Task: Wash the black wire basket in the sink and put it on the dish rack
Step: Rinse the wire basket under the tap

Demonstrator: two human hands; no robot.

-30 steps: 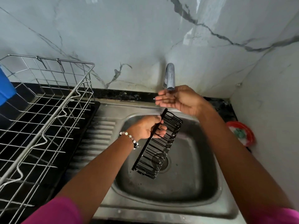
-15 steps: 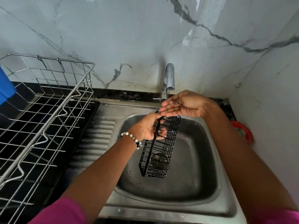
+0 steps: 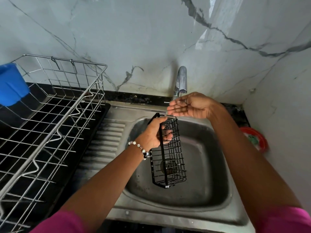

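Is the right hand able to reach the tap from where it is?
Probably yes. The right hand is cupped open just under the tap, holding nothing, and nothing sits between them.

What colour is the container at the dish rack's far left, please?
Blue container, seen in the head view.

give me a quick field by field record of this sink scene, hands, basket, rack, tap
left hand: left hand grips the black wire basket near its upper end
right hand: right hand open, palm up, under the tap, holding nothing
basket: hangs lengthwise over the sink bowl, above the drain
dish rack: dish rack to the left of the sink; the basket is not on it yet
blue container: blue container at the rack's far left edge
water flow: cannot tell
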